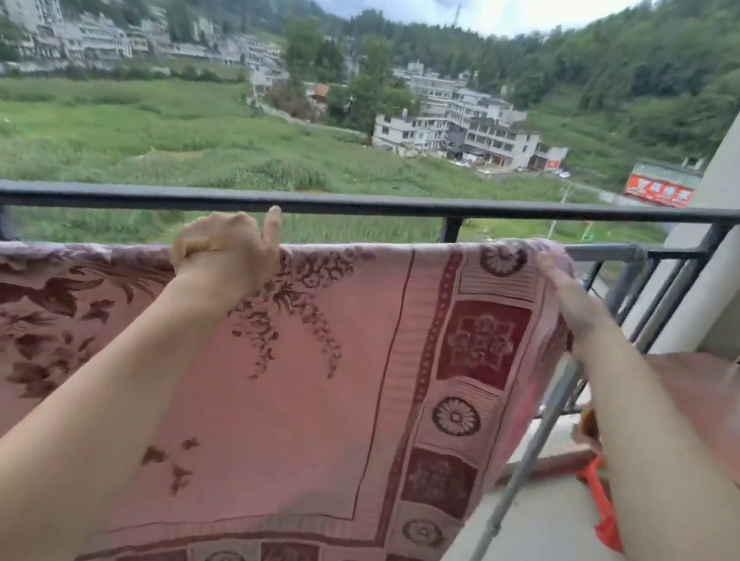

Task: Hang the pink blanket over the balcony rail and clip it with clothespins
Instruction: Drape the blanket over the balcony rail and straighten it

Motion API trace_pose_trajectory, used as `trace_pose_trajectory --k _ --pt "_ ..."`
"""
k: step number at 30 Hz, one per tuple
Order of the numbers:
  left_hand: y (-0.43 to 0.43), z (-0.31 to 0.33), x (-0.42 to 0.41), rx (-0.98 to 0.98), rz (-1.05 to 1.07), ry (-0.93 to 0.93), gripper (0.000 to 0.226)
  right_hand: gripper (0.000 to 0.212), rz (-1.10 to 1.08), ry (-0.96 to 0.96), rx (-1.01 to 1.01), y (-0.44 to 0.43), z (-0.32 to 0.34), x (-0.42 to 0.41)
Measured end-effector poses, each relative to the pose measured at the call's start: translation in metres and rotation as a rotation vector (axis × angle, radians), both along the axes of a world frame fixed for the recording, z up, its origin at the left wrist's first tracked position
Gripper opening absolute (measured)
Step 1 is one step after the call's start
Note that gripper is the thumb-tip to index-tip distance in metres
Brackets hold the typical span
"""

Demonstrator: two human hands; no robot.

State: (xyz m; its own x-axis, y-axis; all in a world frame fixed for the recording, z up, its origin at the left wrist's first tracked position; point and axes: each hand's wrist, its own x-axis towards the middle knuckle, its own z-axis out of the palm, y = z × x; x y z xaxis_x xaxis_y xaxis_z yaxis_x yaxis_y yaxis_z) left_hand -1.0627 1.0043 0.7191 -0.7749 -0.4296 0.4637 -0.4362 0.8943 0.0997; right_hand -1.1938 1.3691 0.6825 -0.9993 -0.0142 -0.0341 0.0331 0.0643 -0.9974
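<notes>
Pink blanket [315, 393] draped — left hand [226, 251], right hand [554, 277] gripping

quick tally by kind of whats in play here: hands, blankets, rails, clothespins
hands: 2, left hand and right hand, both at the blanket's top edge
pink blanket: 1, draped over the grey rail
rails: 2, black balcony rail and grey rail
clothespins: 0 visible
total: 5

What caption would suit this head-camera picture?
Both hands, left hand and right hand, spread a pink blanket over a rail.
</notes>
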Motion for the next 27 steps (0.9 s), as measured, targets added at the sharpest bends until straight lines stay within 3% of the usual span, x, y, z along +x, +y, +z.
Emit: trace_pose_trajectory --k 2,4,7,10,13,16,18,20,24,27 --pt "0.025 -0.001 -0.011 -0.004 -0.025 -0.012 0.073 0.070 0.208 -0.022 -0.067 0.002 0.004 0.000" --pt "0.061 -0.003 -0.024 -0.011 -0.132 0.013 0.069 0.083 0.216 -0.097 -0.078 0.001 0.005 -0.005" --pt "0.119 -0.008 -0.046 -0.010 -0.267 0.021 0.060 0.067 0.198 -0.141 -0.024 0.002 0.002 -0.010" --pt "0.160 -0.018 -0.064 -0.071 -0.223 0.026 0.061 0.038 0.212 -0.144 -0.095 0.015 0.005 -0.021" --pt "0.166 -0.028 -0.069 -0.126 -0.149 0.046 0.060 0.055 0.316 -0.175 -0.128 0.037 0.011 -0.032" --pt "0.160 -0.034 -0.069 -0.180 -0.120 0.103 0.065 0.087 0.479 -0.335 -0.075 0.052 0.014 -0.045" --pt "0.162 -0.036 -0.072 -0.188 -0.088 0.147 0.067 0.082 0.553 -0.319 0.026 0.049 0.023 -0.047" --pt "0.167 -0.036 -0.077 -0.165 -0.046 0.183 0.068 0.063 0.584 -0.198 0.121 0.041 0.035 -0.046" --pt "0.171 -0.040 -0.086 -0.149 -0.006 0.280 0.060 0.051 0.332 0.089 0.155 0.049 0.061 -0.068" --pt "0.170 -0.043 -0.093 -0.170 -0.001 0.354 0.049 0.024 -0.162 0.153 0.055 0.093 0.066 -0.106"
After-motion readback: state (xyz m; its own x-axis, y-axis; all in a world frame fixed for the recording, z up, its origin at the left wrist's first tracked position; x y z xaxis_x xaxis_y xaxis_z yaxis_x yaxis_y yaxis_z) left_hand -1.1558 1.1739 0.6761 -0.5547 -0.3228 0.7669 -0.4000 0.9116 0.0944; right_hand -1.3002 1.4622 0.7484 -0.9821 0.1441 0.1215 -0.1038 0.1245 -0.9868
